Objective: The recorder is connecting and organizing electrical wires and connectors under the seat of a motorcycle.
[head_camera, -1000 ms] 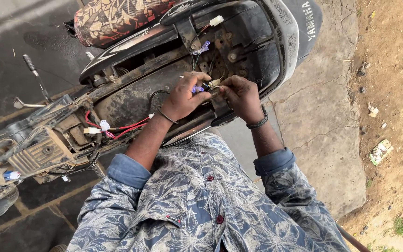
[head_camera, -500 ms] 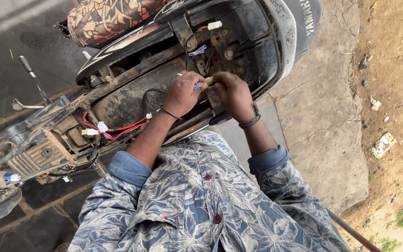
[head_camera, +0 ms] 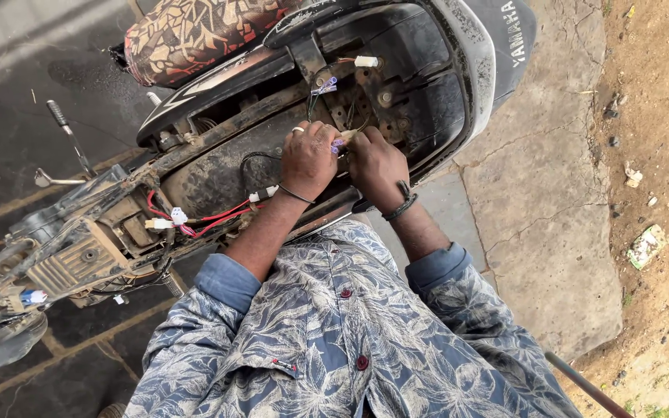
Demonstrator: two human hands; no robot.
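I look down at an opened scooter (head_camera: 443,70) with its panels off and wiring bare. My left hand (head_camera: 309,159) and my right hand (head_camera: 377,162) meet over the middle of the frame, both pinching a small purple and white wire connector (head_camera: 338,144). A ring sits on my left hand and a dark bracelet on each wrist. Just above the hands a second purple connector (head_camera: 324,86) and a white plug (head_camera: 366,61) hang loose from the frame.
Red wires (head_camera: 210,219) with white plugs run along the frame at left. A patterned seat (head_camera: 195,35) lies at the top. A kick lever (head_camera: 63,128) juts out at left. Cracked concrete (head_camera: 543,201) and dirt with litter (head_camera: 644,246) lie to the right.
Both hands stay together on the connector, shifting only slightly over the frame. My head has moved a little, so the scooter sits a bit lower in view.
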